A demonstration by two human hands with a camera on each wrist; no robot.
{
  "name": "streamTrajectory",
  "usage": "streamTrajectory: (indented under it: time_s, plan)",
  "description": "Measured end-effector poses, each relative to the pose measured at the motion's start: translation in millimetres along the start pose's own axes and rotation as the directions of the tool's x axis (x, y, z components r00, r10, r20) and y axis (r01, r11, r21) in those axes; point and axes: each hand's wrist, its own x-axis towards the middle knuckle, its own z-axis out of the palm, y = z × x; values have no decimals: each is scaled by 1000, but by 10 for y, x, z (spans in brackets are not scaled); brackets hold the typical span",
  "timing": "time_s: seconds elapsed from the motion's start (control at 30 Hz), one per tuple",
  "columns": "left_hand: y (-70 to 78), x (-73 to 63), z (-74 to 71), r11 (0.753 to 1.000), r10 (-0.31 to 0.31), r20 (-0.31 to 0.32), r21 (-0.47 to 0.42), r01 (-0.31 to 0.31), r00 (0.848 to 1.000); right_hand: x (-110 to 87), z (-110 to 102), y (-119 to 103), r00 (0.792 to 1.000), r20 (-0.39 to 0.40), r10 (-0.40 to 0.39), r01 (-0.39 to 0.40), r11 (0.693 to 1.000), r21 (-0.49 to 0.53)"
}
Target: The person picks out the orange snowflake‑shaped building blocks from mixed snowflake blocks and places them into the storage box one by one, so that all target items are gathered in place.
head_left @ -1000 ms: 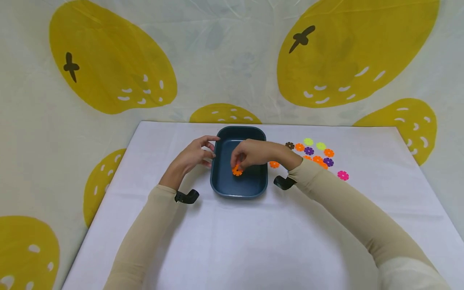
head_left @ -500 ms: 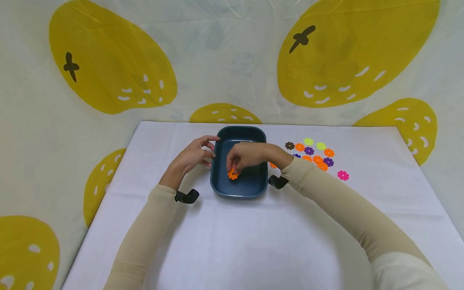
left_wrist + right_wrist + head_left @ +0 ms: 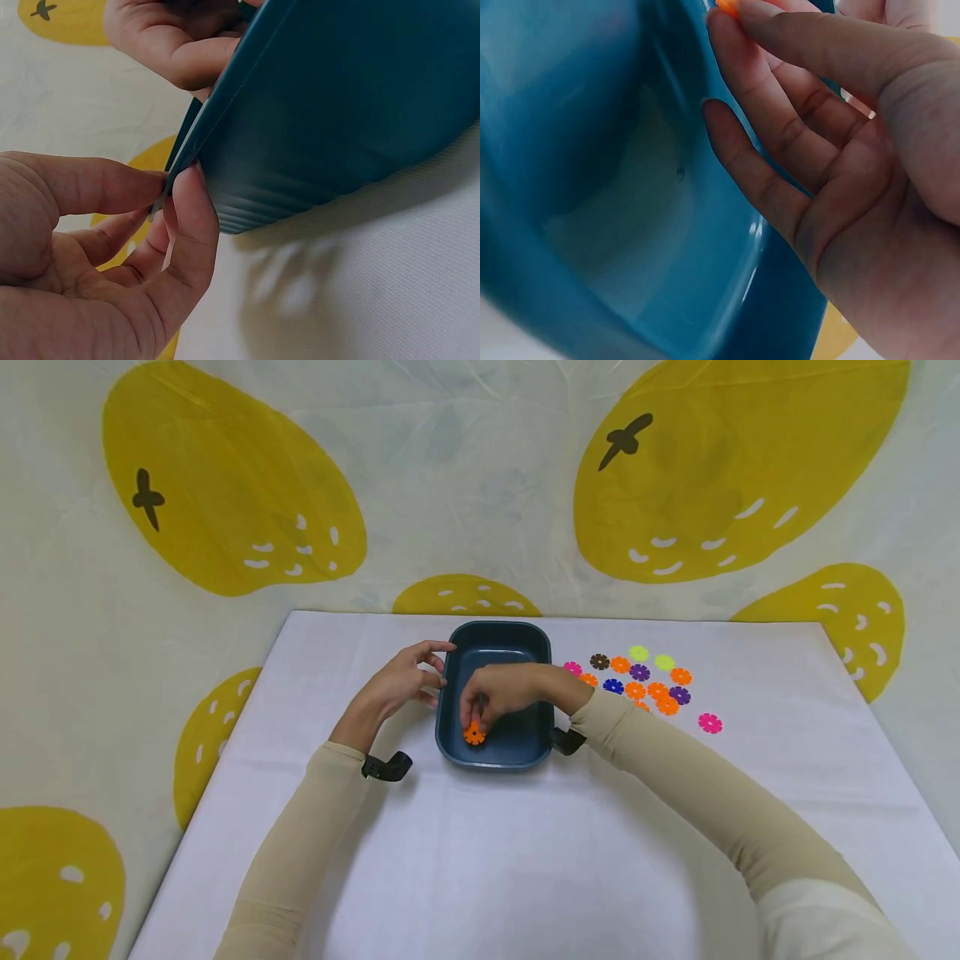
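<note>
Behind everything hangs a pale backdrop (image 3: 465, 485) printed with big yellow fruit, and a white-covered desk (image 3: 420, 860) stands against it. Two arms in beige sleeves (image 3: 682, 785) reach in from the near side, the right one slanting across to the left, each with a black strap-on piece (image 3: 387, 767) at the wrist. Between them sits a deep blue, round-cornered tray (image 3: 517, 739). The left hand (image 3: 405, 675) comes at its left side, pinching the rim between thumb and finger. The right hand (image 3: 501, 689) bends down inside the tray, gripping an orange disc (image 3: 474, 734) by its upper edge. To the tray's right lies a scatter of loose discs (image 3: 635, 691) in pink, brown, orange, lime, purple and blue, a few overlapping. The held one is bright and round, notched like a flower, with a dark centre, over the tray's near left corner; whether it touches the bottom, I can't tell.
</note>
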Motion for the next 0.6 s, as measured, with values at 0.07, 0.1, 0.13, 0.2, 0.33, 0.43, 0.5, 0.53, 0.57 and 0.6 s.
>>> streamTrajectory:
  time_s: [0.07, 0.1, 0.13, 0.2, 0.33, 0.43, 0.5, 0.53, 0.57, 0.6]
  plan:
    - [0, -1, 0, 1000, -1, -1, -1, 1, 1000, 12, 17, 2, 1000, -1, 0, 0, 1000, 4]
    - [-2, -1, 0, 1000, -1, -2, -2, 1, 1000, 17, 26, 2, 1000, -2, 1, -1, 1000, 3]
    - [-3, -2, 0, 1000, 0, -2, -1, 0, 1000, 22, 36, 2, 1000, -3, 1, -1, 1000, 0]
    - [-6, 1, 2, 1000, 1, -3, -1, -1, 1000, 28, 54, -4, 1000, -5, 6, -6, 1000, -5]
    - [-16, 12, -2, 1000, 0, -5, 1, 0, 1000, 32, 79, -22, 1000, -7, 16, -16, 1000, -15]
    - [-21, 18, -3, 1000, -1, -3, 1, 1, 1000, 39, 87, -30, 1000, -3, 18, -18, 1000, -21]
    - [-18, 16, -1, 1000, -1, -4, 0, 1, 1000, 46, 94, -36, 1000, 4, 18, -18, 1000, -23]
    - [-16, 14, 2, 1000, -1, -4, 0, 1, 1000, 49, 96, -40, 1000, 8, 18, -18, 999, -28]
    - [-14, 12, 3, 1000, 0, -4, 0, 0, 1000, 51, 99, -45, 1000, 13, 17, -17, 999, -31]
    - [-9, 7, 4, 1000, 0, -4, 2, 0, 1000, 53, 103, -50, 1000, 16, 18, -17, 999, -37]
